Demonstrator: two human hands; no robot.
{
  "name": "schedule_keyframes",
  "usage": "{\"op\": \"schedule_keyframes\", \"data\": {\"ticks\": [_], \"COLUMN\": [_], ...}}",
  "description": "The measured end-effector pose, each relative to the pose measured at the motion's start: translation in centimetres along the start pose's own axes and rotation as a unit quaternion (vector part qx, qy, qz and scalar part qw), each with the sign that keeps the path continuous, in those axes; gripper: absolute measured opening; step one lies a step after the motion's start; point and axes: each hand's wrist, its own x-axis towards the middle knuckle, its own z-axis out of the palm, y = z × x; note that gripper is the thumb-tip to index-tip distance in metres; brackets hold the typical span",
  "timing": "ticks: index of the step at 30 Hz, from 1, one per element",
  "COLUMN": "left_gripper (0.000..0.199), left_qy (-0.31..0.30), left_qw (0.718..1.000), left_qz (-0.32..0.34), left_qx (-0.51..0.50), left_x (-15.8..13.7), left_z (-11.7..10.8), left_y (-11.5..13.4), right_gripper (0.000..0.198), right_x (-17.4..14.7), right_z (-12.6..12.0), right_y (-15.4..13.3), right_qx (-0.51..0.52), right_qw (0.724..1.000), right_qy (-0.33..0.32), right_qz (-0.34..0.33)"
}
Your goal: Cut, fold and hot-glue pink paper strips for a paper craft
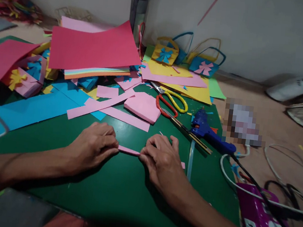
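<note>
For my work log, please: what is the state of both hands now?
Left hand: closed, pinching a narrow pink strip.
Right hand: closed, pinching the same pink strip.

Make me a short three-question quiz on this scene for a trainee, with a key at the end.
1. What do the left hand and right hand both grip? a) scissors b) green card c) narrow pink strip
2. True or false: the blue glue gun lies apart from both hands.
3. Fill in the colour: the front yellow bag wears a ____ bow.

Key: 1. c; 2. true; 3. blue.
</note>
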Motion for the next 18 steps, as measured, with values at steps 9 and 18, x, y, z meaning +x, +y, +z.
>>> {"op": "schedule_keyframes", "data": {"ticks": [9,18], "left_gripper": [0.02,0.022], "left_qy": [-0.046,-0.071], "left_qw": [0.997,0.993], "left_qz": [-0.062,-0.087], "left_qx": [-0.026,-0.036], "left_x": [0.2,0.1], "left_z": [-1.3,-1.8], "left_y": [-0.5,-1.1], "right_gripper": [0.019,0.017], "right_x": [0.0,0.1], "right_z": [0.1,0.0], "right_y": [0.1,0.2], "right_qx": [0.004,0.045], "right_qw": [1.0,0.999], "right_qy": [-0.003,0.006], "right_qz": [0.008,0.014]}}
